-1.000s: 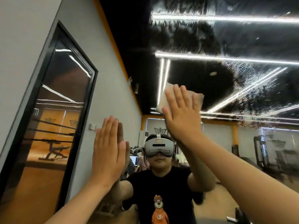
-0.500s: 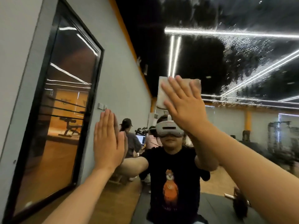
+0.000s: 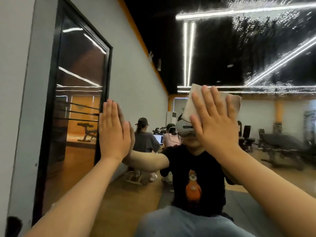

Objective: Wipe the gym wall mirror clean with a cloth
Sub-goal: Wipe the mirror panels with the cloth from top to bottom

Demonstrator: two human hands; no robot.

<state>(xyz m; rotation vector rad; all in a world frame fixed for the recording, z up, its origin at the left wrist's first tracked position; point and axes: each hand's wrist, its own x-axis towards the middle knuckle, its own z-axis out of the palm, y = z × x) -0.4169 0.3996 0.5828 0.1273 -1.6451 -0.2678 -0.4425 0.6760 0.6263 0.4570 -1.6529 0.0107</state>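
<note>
- Left hand (image 3: 113, 132): fingers straight and together, palm laid flat against the wall mirror (image 3: 222, 48). It holds nothing.
- Right hand (image 3: 215, 127): fingers straight and slightly spread, pressing the cloth (image 3: 188, 108) flat against the glass. No finger curls round it.
- Cloth: pale and folded, under the right palm and fingers. Its corners show beyond the index and little fingers.
- Droplets (image 3: 266, 26): scattered on the glass above and right of the right hand.
- Black-framed panel (image 3: 82, 100): left of the left hand.
</note>
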